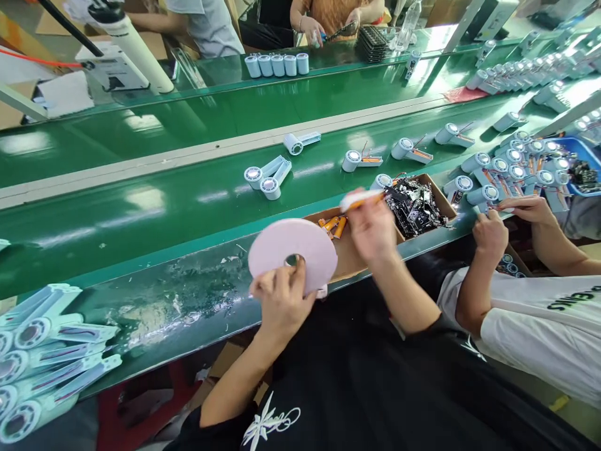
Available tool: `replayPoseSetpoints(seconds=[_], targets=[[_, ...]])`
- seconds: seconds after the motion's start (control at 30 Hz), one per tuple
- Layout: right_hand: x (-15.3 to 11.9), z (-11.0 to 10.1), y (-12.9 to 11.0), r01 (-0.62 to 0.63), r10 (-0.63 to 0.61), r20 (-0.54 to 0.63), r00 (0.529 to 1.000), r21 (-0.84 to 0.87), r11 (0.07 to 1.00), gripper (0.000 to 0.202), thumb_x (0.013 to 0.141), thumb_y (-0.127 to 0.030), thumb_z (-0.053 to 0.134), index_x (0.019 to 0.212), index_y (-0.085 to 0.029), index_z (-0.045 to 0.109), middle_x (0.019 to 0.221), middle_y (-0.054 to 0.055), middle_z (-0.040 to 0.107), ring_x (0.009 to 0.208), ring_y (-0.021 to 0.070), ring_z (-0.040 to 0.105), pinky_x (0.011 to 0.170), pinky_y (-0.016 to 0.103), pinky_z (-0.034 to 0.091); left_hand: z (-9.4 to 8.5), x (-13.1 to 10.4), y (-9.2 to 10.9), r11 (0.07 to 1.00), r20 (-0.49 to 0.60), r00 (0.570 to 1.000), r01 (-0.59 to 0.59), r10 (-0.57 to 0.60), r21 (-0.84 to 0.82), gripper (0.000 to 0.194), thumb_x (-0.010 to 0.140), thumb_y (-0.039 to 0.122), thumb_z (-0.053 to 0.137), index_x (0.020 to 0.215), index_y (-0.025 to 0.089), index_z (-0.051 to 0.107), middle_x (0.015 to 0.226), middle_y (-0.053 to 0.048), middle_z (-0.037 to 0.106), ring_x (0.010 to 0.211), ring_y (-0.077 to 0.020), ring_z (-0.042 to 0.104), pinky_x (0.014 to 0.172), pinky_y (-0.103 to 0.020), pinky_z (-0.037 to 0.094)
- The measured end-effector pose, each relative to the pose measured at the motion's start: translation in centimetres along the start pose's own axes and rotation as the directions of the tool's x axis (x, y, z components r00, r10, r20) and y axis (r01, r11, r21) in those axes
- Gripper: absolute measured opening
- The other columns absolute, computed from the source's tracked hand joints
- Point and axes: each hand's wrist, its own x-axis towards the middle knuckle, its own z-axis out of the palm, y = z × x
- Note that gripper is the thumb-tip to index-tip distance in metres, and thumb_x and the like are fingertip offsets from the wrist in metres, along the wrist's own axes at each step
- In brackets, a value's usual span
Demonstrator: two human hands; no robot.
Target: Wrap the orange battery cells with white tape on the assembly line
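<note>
My left hand (284,300) grips a pale pink, flat roll of tape (293,237) by its lower edge, with a finger at the centre hole. The roll is held up over the bench edge. My right hand (374,235), smeared by motion, pinches an orange battery (360,202) with something white along its side. Below and between the hands lies a cardboard tray (351,258) with several orange batteries (334,226). Right of it, a cardboard box holds a heap of small black circuit boards (414,207).
Light blue handheld fan bodies (270,186) lie on the green conveyor belt (188,225). More fan bodies (51,351) are piled at the left end. A co-worker's hands (491,235) work close on my right, beside clustered fans (516,169). Other people sit across the belt.
</note>
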Motion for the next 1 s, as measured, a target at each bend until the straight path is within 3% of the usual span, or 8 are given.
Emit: replayPoseSetpoints(seconds=[0.1, 0.23, 0.3, 0.4, 0.5, 0.67, 0.87, 1.0], targets=[[5.3, -4.8, -4.6, 0.336, -0.327, -0.207, 0.922, 0.007, 0.942, 0.032, 0.092, -0.051, 0.072, 0.111, -0.025, 0.066, 0.124, 0.003, 0.075, 0.120, 0.0156, 0.072, 0.111, 0.030, 0.057, -0.2, -2.4, -4.5, 1.000, 0.129, 0.991, 0.020, -0.020, -0.002, 0.063, 0.082, 0.049, 0.079, 0.136, 0.018, 0.068, 0.111, -0.016, 0.066, 0.111, -0.0362, 0.049, 0.100, -0.054, 0.037], [1.5, -8.1, -5.2, 0.088, -0.084, 0.042, 0.996, -0.084, 0.993, 0.044, 0.090, -0.041, 0.078, 0.128, -0.031, 0.058, 0.117, 0.004, 0.079, 0.102, 0.0213, 0.079, 0.092, 0.039, 0.067, 0.0, -5.2, -13.6, 0.963, 0.251, 0.930, 0.265, -0.269, 0.051, 0.070, 0.078, 0.054, 0.078, 0.138, 0.021, 0.065, 0.126, -0.016, 0.067, 0.119, -0.0403, 0.051, 0.103, -0.059, 0.042], [-2.3, -8.3, -3.6, -0.028, 0.042, 0.132, 0.990, -0.104, 0.994, 0.045, 0.089, -0.039, 0.079, 0.125, -0.034, 0.053, 0.114, 0.004, 0.081, 0.093, 0.0237, 0.081, 0.081, 0.039, 0.069, 0.2, -4.9, -15.9, 0.944, 0.238, 0.919, 0.329, -0.315, -0.021, 0.066, 0.083, 0.055, 0.074, 0.140, 0.024, 0.064, 0.134, -0.014, 0.065, 0.125, -0.0385, 0.052, 0.107, -0.057, 0.043], [-5.2, -7.5, -1.5, -0.085, 0.095, 0.155, 0.983, -0.071, 0.994, 0.044, 0.090, -0.036, 0.079, 0.114, -0.034, 0.042, 0.116, 0.003, 0.081, 0.090, 0.0238, 0.082, 0.075, 0.037, 0.069, 1.0, -0.3, -14.9, 0.949, 0.113, 0.962, 0.266, -0.250, -0.168, 0.044, 0.094, 0.049, 0.063, 0.130, 0.024, 0.069, 0.130, -0.011, 0.068, 0.124, -0.0307, 0.058, 0.113, -0.051, 0.042], [-3.8, -5.8, -1.1, -0.080, 0.092, 0.198, 0.976, -0.068, 0.994, 0.050, 0.089, -0.038, 0.081, 0.101, -0.031, 0.032, 0.112, 0.003, 0.082, 0.091, 0.0241, 0.082, 0.074, 0.037, 0.068, 3.4, 9.2, -11.6, 0.971, 0.095, 0.987, 0.144, -0.128, -0.189, 0.036, 0.102, 0.044, 0.052, 0.123, 0.024, 0.072, 0.126, -0.010, 0.072, 0.121, -0.0265, 0.063, 0.112, -0.044, 0.044], [-0.8, -3.6, -2.4, -0.074, 0.089, 0.324, 0.942, -0.060, 0.995, 0.055, 0.087, -0.042, 0.082, 0.089, -0.028, 0.029, 0.110, 0.008, 0.082, 0.094, 0.0262, 0.081, 0.077, 0.040, 0.069, 8.4, 23.4, -8.5, 0.975, 0.366, 0.906, 0.168, -0.211, 0.146, 0.047, 0.103, 0.040, 0.046, 0.135, 0.012, 0.066, 0.138, -0.025, 0.059, 0.127, -0.0409, 0.057, 0.103, -0.055, 0.048], [-0.6, -5.6, -4.0, -0.050, 0.081, 0.302, 0.950, -0.110, 0.993, 0.049, 0.087, -0.036, 0.081, 0.110, -0.029, 0.039, 0.104, 0.007, 0.083, 0.090, 0.0232, 0.081, 0.080, 0.039, 0.067, 10.0, 24.9, -8.5, 0.995, 0.570, 0.822, -0.046, -0.012, 0.086, 0.028, 0.089, 0.021, 0.059, 0.109, 0.012, 0.077, 0.140, -0.020, 0.053, 0.124, -0.0352, 0.056, 0.098, -0.045, 0.051], [3.5, -3.3, -1.0, 0.026, 0.078, 0.376, 0.923, -0.263, 0.964, 0.046, 0.085, -0.040, 0.078, 0.115, -0.026, 0.046, 0.109, 0.010, 0.082, 0.093, 0.0219, 0.081, 0.086, 0.039, 0.065, 10.6, 25.2, -8.2, 0.995, 0.631, 0.774, -0.097, 0.056, 0.032, 0.020, 0.079, 0.027, 0.074, 0.096, 0.017, 0.078, 0.132, -0.020, 0.060, 0.125, -0.0378, 0.054, 0.094, -0.044, 0.053]])
